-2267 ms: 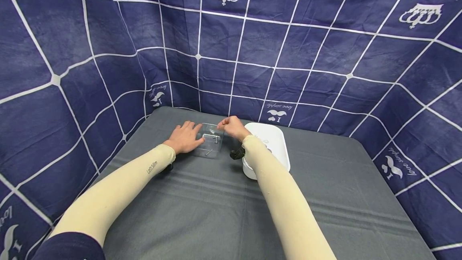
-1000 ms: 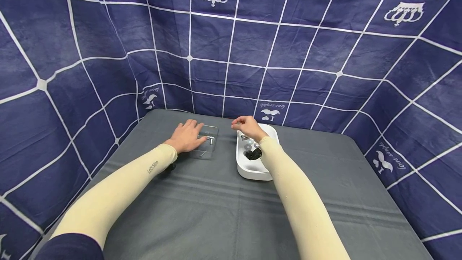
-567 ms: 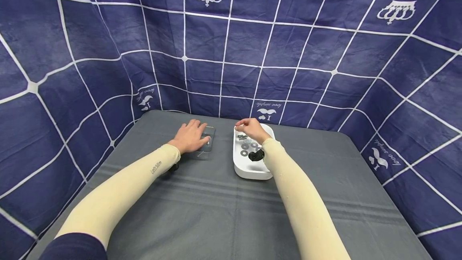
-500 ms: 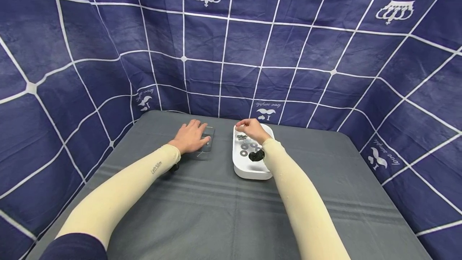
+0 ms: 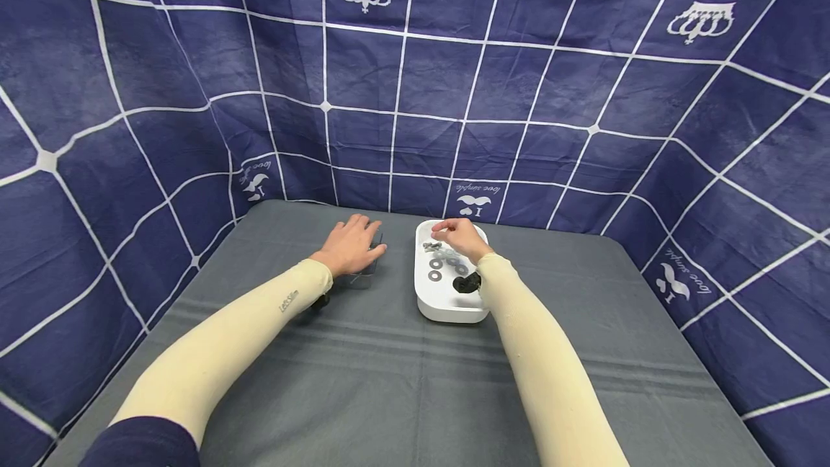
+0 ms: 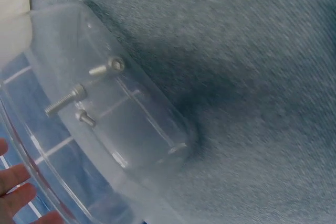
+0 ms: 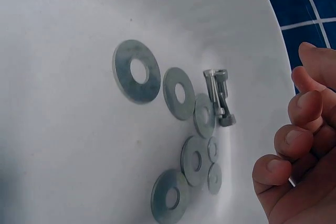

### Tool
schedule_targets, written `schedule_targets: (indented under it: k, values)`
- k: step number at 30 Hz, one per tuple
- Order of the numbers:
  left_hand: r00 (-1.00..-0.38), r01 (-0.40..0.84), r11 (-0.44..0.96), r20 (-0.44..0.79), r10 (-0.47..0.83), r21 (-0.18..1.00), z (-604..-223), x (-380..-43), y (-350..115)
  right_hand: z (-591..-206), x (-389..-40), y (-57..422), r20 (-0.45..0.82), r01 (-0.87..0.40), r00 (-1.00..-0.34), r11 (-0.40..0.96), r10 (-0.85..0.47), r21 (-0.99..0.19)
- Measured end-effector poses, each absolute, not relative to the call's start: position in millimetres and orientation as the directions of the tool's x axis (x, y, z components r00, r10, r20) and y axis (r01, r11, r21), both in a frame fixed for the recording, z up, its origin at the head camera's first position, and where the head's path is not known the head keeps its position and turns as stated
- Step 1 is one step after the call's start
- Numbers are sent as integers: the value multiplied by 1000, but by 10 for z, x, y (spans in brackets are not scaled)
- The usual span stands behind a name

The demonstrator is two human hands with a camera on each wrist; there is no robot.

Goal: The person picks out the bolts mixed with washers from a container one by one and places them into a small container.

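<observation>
My left hand lies with fingers spread over a clear plastic box, hiding most of it in the head view. In the left wrist view its fingers are by the rim, and 3 socket-head bolts show through the box. My right hand hovers over the far end of a white tray, fingers loosely curled. Nothing shows between them in the right wrist view. Beside those fingers, several bolts lie together in the tray, next to several flat washers of different sizes.
Grey cloth covers the table under both containers. A blue curtain with white lines hangs behind and at both sides. Between box and tray runs a narrow strip of cloth.
My right hand has moved right, from above the clear box to above the tray, uncovering the washers. My left hand has shifted slightly right and now covers more of the box.
</observation>
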State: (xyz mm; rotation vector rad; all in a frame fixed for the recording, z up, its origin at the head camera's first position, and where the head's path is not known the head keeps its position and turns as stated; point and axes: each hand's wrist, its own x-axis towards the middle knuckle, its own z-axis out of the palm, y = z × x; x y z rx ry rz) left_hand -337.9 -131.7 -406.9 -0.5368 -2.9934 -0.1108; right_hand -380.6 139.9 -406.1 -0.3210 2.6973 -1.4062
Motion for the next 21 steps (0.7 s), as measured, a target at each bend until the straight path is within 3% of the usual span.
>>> schedule_targets:
  k: [21]
  values:
    - [-903,422,902,134,409,95,-4029,-3451,-929,-4136,-3798,1589,-18,-54,-992,538,-127,-841]
